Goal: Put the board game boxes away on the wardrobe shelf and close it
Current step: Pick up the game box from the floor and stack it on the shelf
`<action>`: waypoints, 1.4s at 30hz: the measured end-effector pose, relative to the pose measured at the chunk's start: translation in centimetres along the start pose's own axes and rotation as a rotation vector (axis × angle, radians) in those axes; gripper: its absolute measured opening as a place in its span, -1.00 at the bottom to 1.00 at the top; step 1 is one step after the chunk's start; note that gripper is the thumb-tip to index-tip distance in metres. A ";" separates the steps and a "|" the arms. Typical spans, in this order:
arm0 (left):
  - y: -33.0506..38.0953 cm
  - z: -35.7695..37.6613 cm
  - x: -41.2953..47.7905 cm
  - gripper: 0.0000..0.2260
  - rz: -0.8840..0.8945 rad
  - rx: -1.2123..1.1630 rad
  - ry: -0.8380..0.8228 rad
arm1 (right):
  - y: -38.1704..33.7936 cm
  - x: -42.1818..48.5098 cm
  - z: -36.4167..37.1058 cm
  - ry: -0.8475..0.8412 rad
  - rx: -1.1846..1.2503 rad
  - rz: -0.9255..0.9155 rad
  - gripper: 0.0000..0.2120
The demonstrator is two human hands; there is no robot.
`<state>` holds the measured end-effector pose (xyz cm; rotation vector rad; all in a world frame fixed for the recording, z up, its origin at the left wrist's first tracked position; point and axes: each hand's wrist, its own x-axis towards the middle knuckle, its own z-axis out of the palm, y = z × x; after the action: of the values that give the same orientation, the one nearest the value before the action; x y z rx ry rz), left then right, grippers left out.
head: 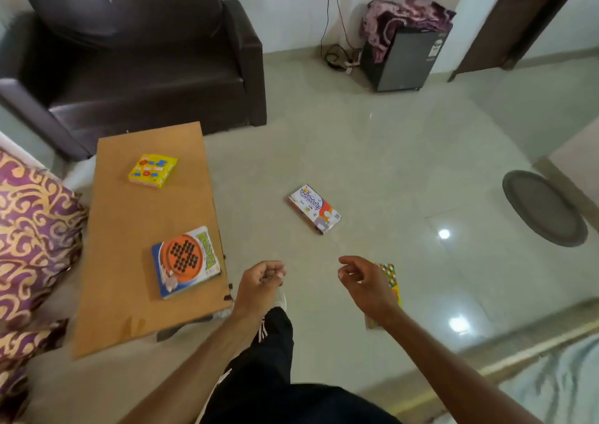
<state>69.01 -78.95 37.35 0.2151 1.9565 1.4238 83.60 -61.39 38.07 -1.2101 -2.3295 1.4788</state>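
Two game boxes lie on the low wooden table (129,229): a yellow box (153,170) at its far end and a blue-and-orange box (185,261) at its near right corner. A white box (313,208) lies on the floor further out. A multicoloured box (391,286) lies on the floor partly hidden behind my right hand (364,282). My left hand (259,282) hangs over the floor beside the table corner. Both hands have loosely curled fingers and hold nothing. No wardrobe is in view.
A dark leather sofa (139,54) stands behind the table. A patterned purple cushion (29,239) lies at the left. A small fridge (405,57) with a cloth on it, cables, a brown door (505,18) and an oval grey mat (544,208) are further out.
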 end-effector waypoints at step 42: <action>-35.8 28.0 83.2 -0.38 -0.771 -0.239 0.261 | 44.8 86.6 26.6 -0.425 -0.403 0.295 -0.62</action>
<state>33.71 -28.82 -34.93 -0.7876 1.7398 1.1644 37.32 -12.23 -37.13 -1.5133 -2.9493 1.5221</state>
